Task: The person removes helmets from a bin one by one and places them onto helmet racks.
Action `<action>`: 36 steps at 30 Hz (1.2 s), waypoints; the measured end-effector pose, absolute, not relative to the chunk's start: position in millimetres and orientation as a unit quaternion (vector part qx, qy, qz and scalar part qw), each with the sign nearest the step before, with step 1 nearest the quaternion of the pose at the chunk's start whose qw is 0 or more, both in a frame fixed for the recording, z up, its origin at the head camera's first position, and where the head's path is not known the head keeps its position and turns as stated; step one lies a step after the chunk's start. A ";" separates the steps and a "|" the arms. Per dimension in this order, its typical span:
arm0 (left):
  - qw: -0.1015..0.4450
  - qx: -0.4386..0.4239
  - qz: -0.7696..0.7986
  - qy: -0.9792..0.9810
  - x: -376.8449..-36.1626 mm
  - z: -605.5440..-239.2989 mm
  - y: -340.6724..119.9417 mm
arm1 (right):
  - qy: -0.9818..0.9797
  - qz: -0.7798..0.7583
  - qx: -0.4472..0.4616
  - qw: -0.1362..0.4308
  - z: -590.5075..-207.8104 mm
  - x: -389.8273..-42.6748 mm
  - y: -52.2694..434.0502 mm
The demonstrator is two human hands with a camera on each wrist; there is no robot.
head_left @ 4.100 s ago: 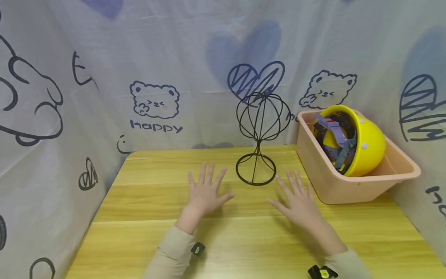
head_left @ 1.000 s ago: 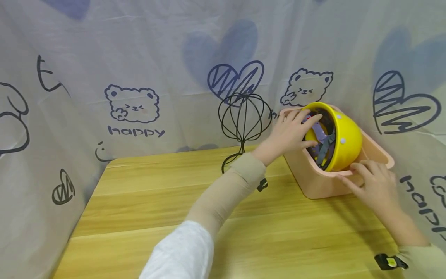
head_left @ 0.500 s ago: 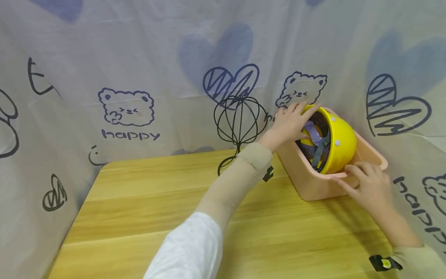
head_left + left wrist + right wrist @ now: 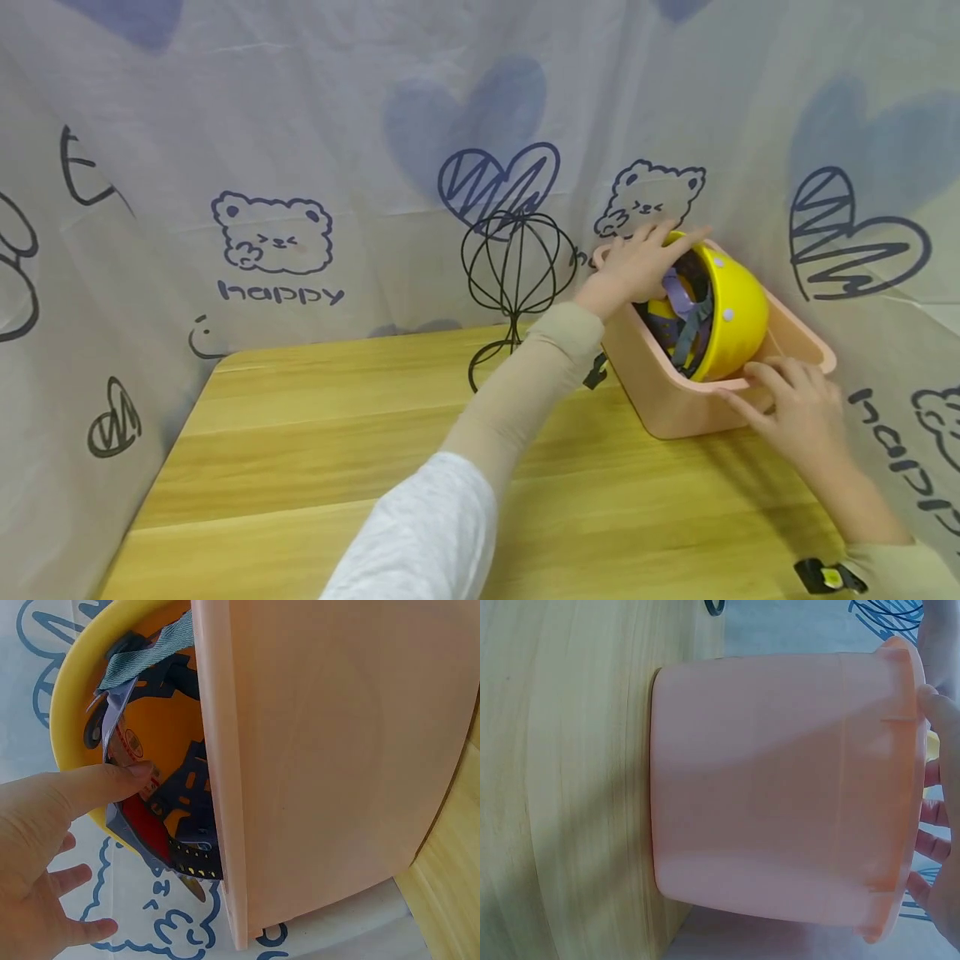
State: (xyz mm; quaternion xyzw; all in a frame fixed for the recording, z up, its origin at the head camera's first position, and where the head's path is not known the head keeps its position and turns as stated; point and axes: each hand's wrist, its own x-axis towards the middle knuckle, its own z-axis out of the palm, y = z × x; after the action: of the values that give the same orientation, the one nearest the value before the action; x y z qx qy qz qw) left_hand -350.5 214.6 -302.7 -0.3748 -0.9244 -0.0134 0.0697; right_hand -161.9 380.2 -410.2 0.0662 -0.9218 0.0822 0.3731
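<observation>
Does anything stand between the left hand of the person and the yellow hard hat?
Nothing visible does: the left hand is at the rim of the yellow hard hat, on its open side. The peach bin hides a lower part of the hat, but not where this hand is.

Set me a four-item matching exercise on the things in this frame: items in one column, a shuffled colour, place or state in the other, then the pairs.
Things:
1. helmet
2. bin
3. wire stand
4. tabletop

Descriptions:
A. Pale pink, with another item sitting partly inside it
B. Wood-grained, lying beneath other things
C. Yellow, tipped so that its opening faces left in the head view
D. Black, a thin open frame with a globe-shaped top

Pairs: 1-C, 2-A, 3-D, 4-B
</observation>
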 end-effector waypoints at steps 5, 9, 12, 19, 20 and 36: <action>0.051 -0.362 -0.009 -0.931 -350.2 -304.3 218.8 | -0.922 0.082 0.065 0.373 -412.1 -160.8 381.2; 0.043 -0.369 -0.014 -0.928 -348.7 -303.7 218.8 | -0.921 0.082 0.065 0.375 -413.2 -160.3 381.8; 0.048 -0.394 -0.017 -0.918 -347.5 -302.9 217.2 | -0.922 0.083 0.061 0.373 -413.6 -160.1 381.8; 0.074 -0.452 -0.005 -0.889 -346.4 -302.6 215.3 | -0.924 0.090 0.051 0.368 -413.5 -160.1 380.1; 0.075 -0.460 -0.007 -0.885 -346.3 -303.0 215.6 | -0.924 0.089 0.050 0.368 -413.3 -160.2 379.9; 0.166 -0.525 -0.009 -0.835 -345.5 -315.4 202.3 | -0.921 0.092 0.058 0.373 -415.7 -162.5 381.2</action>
State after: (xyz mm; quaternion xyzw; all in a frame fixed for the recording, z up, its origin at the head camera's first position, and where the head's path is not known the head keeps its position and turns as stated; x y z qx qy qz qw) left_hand -345.5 202.3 -315.4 -0.5250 -0.8347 -0.0091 0.1660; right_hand -162.5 381.2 -415.7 0.0577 -0.9214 0.0923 0.3730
